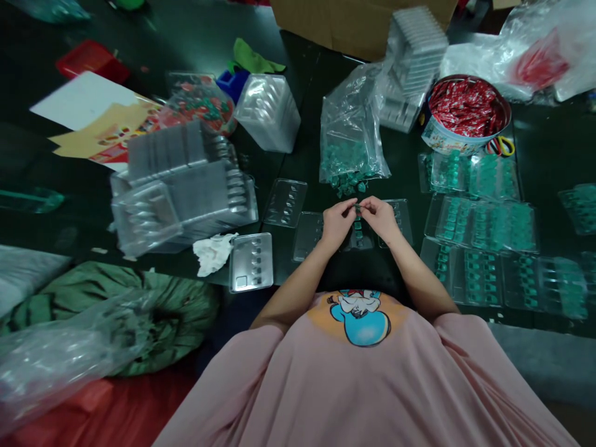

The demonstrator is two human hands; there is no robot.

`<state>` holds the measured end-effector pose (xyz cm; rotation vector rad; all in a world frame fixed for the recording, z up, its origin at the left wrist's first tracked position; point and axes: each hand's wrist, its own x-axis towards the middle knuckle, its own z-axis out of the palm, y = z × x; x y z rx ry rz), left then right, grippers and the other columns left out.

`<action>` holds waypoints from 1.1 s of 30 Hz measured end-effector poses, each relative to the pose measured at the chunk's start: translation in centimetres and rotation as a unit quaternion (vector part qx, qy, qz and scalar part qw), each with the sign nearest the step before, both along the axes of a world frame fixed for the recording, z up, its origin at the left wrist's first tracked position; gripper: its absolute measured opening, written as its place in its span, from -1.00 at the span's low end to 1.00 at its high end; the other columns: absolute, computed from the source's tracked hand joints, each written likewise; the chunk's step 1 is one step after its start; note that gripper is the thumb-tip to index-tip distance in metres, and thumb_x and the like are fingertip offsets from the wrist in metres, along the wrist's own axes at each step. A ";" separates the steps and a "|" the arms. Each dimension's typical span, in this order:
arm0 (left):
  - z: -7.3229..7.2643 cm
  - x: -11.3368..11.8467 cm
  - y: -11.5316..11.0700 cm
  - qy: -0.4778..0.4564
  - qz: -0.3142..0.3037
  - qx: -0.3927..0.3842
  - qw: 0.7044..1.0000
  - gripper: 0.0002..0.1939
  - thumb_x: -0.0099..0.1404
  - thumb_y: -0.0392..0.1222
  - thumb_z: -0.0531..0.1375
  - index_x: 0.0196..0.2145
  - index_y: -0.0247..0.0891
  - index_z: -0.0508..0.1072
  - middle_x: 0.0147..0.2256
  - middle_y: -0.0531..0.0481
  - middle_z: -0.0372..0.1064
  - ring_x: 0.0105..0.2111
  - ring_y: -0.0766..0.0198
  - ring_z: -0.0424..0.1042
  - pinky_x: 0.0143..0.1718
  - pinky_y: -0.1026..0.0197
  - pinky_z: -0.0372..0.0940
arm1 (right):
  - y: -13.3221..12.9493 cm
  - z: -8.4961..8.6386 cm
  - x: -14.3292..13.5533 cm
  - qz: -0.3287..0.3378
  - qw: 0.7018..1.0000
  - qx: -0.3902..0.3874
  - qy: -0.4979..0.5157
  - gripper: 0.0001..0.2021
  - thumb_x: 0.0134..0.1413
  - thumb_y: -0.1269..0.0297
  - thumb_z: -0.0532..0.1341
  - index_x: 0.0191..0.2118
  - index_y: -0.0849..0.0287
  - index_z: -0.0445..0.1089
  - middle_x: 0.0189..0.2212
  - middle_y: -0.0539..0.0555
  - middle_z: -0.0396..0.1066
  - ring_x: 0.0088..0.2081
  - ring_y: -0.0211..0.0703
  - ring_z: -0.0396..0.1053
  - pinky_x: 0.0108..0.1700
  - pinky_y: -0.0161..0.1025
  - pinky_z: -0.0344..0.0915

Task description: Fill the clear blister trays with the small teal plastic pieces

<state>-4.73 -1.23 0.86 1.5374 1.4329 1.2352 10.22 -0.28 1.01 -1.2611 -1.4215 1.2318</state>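
Loading of blister trays at a dark tabletop (308, 152), seen from above. The fingertips of my left hand (338, 222) and my right hand (379, 218) meet, pinched on one small green piece (357, 208) (my fingers hide most of its outline) just above a clear blister tray (367, 242). A column of green pieces (358, 228) occupies that tray; how many cavities remain vacant I cannot tell, since my hands cover its far end. Further pieces lie in a loose pile (347, 184) at the near end of a clear plastic bag (349, 118), which contains more. To my right, rows of loaded trays (459, 279), some overlapping, represent the portion apparently done. The portion apparently left comprises an unfilled tray (274, 208) to the left of my hands, another bare tray (241, 261) near the table edge and, farther left, a large stack of trays (205, 186).
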 end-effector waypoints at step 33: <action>-0.9 -0.8 -0.7 -0.257 -0.023 -0.083 0.963 -0.61 0.03 -0.07 0.42 -0.15 -0.17 0.63 -0.21 -0.07 0.59 -0.25 0.17 0.55 -0.06 0.02 0.42 | -0.7 0.6 0.4 -0.006 0.999 0.008 0.048 -0.84 0.14 0.15 0.19 -0.36 0.12 0.33 -0.44 -0.05 0.38 -0.38 -0.27 0.32 -0.27 -0.28 0.25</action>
